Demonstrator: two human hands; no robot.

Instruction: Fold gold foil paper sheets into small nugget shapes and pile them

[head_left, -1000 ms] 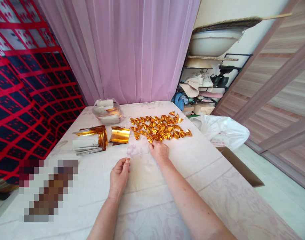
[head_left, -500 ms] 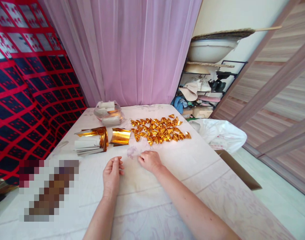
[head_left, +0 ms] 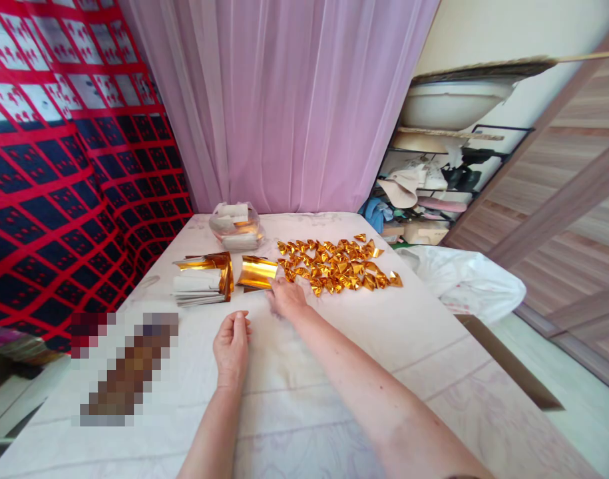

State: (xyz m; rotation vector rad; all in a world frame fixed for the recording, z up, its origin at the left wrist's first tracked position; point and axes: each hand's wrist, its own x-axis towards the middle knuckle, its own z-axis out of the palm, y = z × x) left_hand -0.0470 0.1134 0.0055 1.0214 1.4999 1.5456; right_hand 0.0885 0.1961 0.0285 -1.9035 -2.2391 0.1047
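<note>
A curled gold foil sheet (head_left: 257,272) is lying on the white table (head_left: 384,332), just right of a stack of foil sheets (head_left: 202,283). The right hand (head_left: 287,297) is touching its near right corner, fingers bent; whether it is gripping, I cannot tell. The left hand (head_left: 231,346) is resting nearer, loosely curled and holding nothing. Folded gold pieces (head_left: 339,266) are lying further right.
</note>
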